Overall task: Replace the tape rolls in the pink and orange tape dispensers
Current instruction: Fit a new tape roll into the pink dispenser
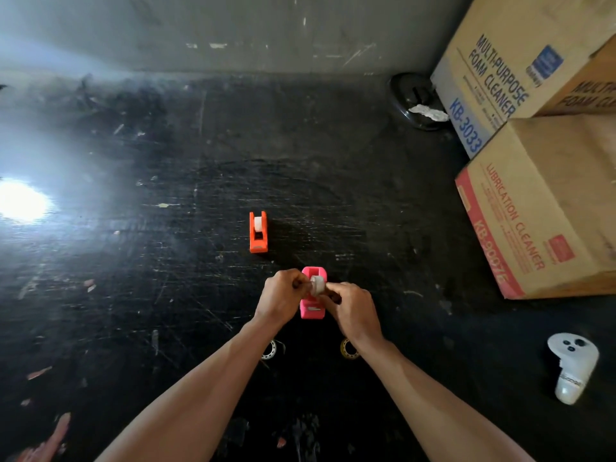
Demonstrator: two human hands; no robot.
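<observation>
The pink tape dispenser point(312, 310) stands on the dark scratched table in front of me. Just above it, a small whitish tape roll point(317, 284) is pinched from both sides by my left hand point(283, 296) and my right hand point(353, 303). The orange tape dispenser point(258, 232) stands farther away to the left, with a pale roll sitting in its cradle. Two more rolls lie near me, partly hidden under my forearms: a clear one point(269, 350) on the left and a yellowish one point(348, 349) on the right.
Stacked cardboard boxes point(540, 208) fill the right side of the table. A white handheld controller point(572, 370) lies at the near right. A dark round object point(416, 101) with crumpled paper sits at the back by the boxes. Bright glare point(23, 201) marks the left edge.
</observation>
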